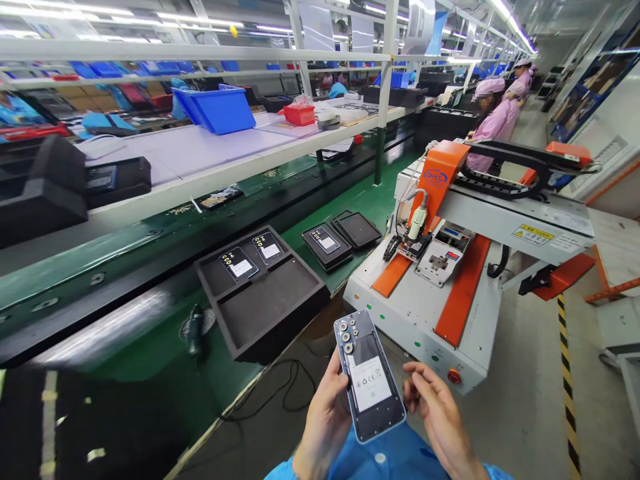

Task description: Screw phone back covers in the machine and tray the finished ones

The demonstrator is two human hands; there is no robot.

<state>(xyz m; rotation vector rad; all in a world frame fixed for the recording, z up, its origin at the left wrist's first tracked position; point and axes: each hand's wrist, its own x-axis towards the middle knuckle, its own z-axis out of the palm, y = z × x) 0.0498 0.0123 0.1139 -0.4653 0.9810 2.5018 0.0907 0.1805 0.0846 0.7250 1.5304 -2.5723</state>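
Observation:
My left hand [327, 407] grips a smartphone [369, 380] by its left edge, with the thumb along the side. The phone's back cover is off. Its inner side faces me, with round camera rings at the top left and a white label on the battery. Just beyond the phone's right edge, apart from it, is my right hand [440, 413]. Its fingers are loosely curled and I see nothing held in them.
A black foam tray [280, 300] on the green bench carries two opened phones; another phone [324, 239] lies on smaller black trays. An electric screwdriver [195, 330] lies left. At right stands a white-and-orange machine [400, 313]. People in pink [493, 120] are farther back.

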